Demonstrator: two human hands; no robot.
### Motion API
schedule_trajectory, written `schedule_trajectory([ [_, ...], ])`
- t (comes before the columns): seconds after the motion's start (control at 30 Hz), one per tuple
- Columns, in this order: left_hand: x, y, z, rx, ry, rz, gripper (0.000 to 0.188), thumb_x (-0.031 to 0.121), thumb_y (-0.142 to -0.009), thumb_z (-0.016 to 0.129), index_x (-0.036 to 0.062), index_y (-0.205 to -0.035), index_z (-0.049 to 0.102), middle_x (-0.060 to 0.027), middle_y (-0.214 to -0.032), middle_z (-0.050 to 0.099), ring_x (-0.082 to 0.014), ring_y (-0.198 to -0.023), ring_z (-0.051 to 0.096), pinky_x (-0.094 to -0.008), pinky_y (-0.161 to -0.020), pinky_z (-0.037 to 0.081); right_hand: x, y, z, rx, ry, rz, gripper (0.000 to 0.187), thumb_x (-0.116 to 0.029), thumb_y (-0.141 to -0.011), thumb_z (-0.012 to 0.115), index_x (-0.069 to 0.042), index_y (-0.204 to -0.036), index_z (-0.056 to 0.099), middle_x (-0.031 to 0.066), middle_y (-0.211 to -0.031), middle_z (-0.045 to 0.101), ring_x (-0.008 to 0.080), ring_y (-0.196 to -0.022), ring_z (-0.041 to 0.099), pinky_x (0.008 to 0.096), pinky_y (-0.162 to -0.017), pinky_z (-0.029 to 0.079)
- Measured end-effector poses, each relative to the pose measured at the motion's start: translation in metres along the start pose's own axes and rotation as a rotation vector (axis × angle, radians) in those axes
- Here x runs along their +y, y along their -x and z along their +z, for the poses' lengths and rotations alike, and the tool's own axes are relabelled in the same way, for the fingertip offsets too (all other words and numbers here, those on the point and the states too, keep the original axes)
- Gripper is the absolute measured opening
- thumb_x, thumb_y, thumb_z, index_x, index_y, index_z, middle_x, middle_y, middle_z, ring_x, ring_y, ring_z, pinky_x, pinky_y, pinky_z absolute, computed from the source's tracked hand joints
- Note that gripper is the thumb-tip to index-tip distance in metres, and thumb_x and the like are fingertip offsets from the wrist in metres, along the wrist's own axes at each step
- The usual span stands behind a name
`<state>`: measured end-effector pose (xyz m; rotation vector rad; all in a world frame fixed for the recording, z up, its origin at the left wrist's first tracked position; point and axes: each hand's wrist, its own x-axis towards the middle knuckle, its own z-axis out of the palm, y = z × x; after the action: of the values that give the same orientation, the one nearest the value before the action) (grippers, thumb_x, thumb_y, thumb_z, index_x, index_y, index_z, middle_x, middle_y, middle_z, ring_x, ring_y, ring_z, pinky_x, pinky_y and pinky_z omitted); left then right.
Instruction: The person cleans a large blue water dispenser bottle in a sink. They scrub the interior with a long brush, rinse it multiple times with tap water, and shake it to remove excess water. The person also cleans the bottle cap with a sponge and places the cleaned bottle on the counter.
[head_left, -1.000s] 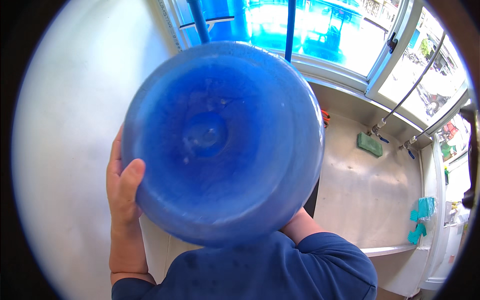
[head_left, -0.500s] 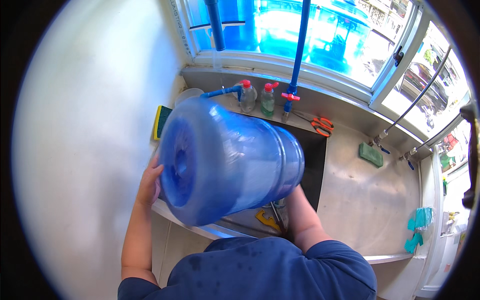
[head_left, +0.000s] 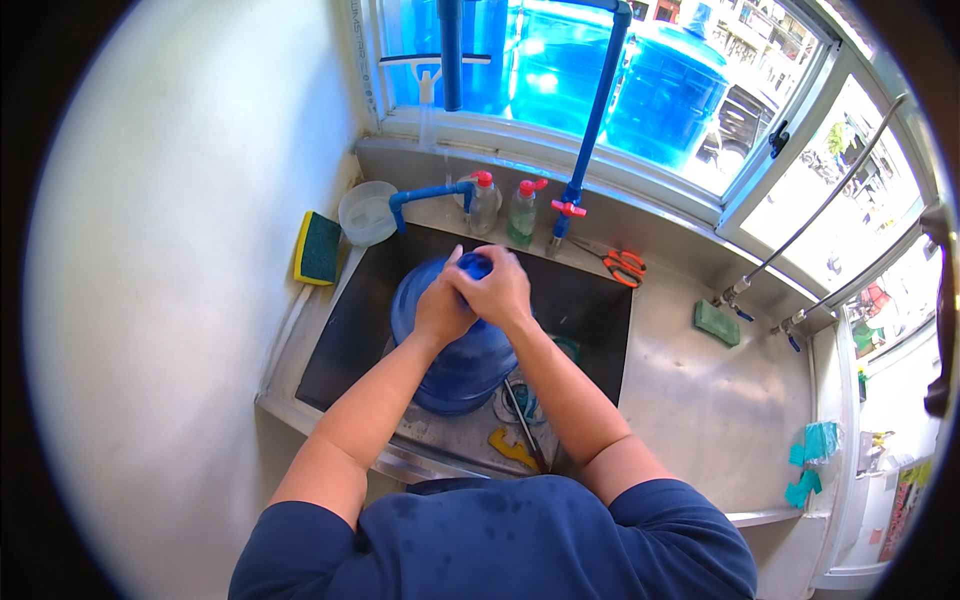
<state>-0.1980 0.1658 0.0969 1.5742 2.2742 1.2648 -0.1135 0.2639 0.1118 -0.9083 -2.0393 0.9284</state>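
Note:
A large blue water jug (head_left: 462, 372) stands upright inside the dark sink (head_left: 350, 330). My left hand (head_left: 443, 307) wraps the left side of its neck, thumb up. From the right, my right hand (head_left: 503, 288) closes round the same neck, its fingers near the left hand's. Between them shows a bit of the blue top, but whether a cap sits there I cannot tell. In the sink's near right part, beside the jug, lie a yellow plastic tool (head_left: 512, 447) and a long thin metal rod (head_left: 522, 415).
A blue spout pipe (head_left: 432, 190) reaches over the sink's back edge. Behind it stand two red-topped pump bottles (head_left: 522, 213), with orange-handled scissors (head_left: 625, 268) to their right. A sponge (head_left: 317, 248) and clear tub (head_left: 368, 213) are at left; a green block (head_left: 717, 323) rests on the steel counter.
The jug has gone from tilted sideways above the sink to upright in it. Both hands have moved to its neck, the left leaving the base.

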Motion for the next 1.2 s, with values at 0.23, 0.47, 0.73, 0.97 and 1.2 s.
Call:
schedule_trajectory([
  [0.23, -0.073, -0.004, 0.005, 0.088, 0.23, -0.224, 0.072, 0.028, -0.067, 0.088, 0.0053, -0.124, 0.05, -0.0161, -0.112, 0.068, -0.03, -0.104, 0.067, -0.0378, -0.091, 0.051, 0.078, -0.096, -0.04, -0.007, -0.699, 0.738, 0.071, -0.063, -0.081, 0.069, 0.002, -0.107, 0.058, 0.0087, -0.081, 0.059, 0.0208, -0.07, 0.064, 0.0358, -0.061, 0.059],
  [0.47, -0.079, -0.025, 0.011, 0.007, 0.236, -0.263, 0.076, 0.027, -0.065, 0.089, 0.0065, -0.126, 0.049, -0.0152, -0.115, 0.066, -0.0288, -0.109, 0.064, -0.0373, -0.096, 0.048, 0.129, -0.158, -0.051, -0.261, -0.943, 0.885, 0.047, -0.053, -0.091, 0.062, -0.007, -0.081, 0.063, -0.0015, -0.06, 0.056, 0.0133, -0.055, 0.059, 0.0288, -0.051, 0.052],
  [0.73, -0.076, -0.029, 0.014, 0.122, 0.109, -0.191, 0.083, 0.032, -0.068, 0.087, 0.0083, -0.133, 0.041, -0.0222, -0.122, 0.06, -0.0376, -0.114, 0.059, -0.0422, -0.097, 0.047, 0.118, -0.16, -0.062, -0.189, 0.044, 0.691, 0.048, -0.05, -0.091, 0.063, -0.005, -0.075, 0.061, 0.0016, -0.062, 0.058, 0.0124, -0.044, 0.051, 0.0291, -0.042, 0.041],
  [0.97, -0.043, -0.044, 0.014, -0.061, -0.071, -0.497, 0.09, 0.042, -0.077, 0.079, 0.0079, -0.146, 0.031, -0.0262, -0.129, 0.055, -0.04, -0.122, 0.054, -0.0436, -0.101, 0.046, 0.065, -0.132, -0.038, -0.727, 0.087, 0.635, 0.048, -0.042, -0.088, 0.071, 0.006, -0.092, 0.066, 0.0121, -0.075, 0.068, 0.0231, -0.064, 0.069, 0.037, -0.053, 0.056],
  [1.2, -0.032, -0.049, 0.034, -0.003, 0.141, -0.532, 0.087, 0.041, -0.075, 0.08, 0.003, -0.143, 0.04, -0.0255, -0.132, 0.056, -0.0366, -0.125, 0.054, -0.0407, -0.105, 0.043, 0.023, -0.157, 0.035, -0.818, 0.912, -0.88, 0.025, -0.027, -0.066, 0.071, -0.005, -0.077, 0.074, 0.0178, -0.079, 0.069, 0.0345, -0.074, 0.069, 0.0406, -0.067, 0.054],
])
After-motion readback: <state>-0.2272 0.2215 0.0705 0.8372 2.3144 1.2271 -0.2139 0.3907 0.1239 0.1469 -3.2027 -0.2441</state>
